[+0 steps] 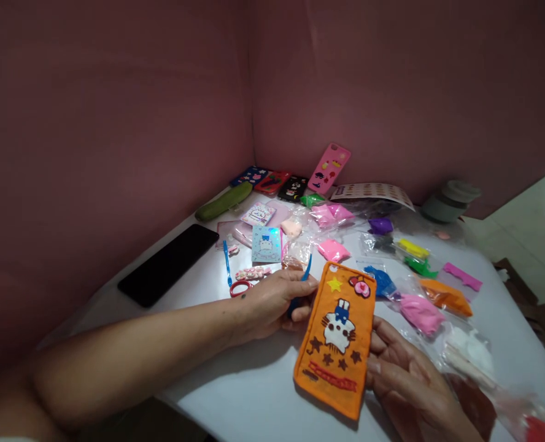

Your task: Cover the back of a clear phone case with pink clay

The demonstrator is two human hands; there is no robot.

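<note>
An orange phone case [326, 339] covered in clay decorations is tilted up above the front of the table. It carries an upside-down white cat figure with blue clothing, a yellow star, a pink-and-red shape, several brown stars and a red band. My right hand [405, 374] grips its right edge, thumb in front and fingers partly behind. At the upper left edge, my left hand [284, 294] is closed around a blue clay tool [307, 268] whose pointed tip sticks up. Whether those left fingers also press the case is hard to see.
Bagged coloured clay, such as a pink pack [422, 314] and an orange one [447, 296], covers the right side. A black phone [169, 264], green pouch [224, 201], red-handled scissors [240, 288], a pink case [330, 167] and a lidded jar [450, 201] lie around.
</note>
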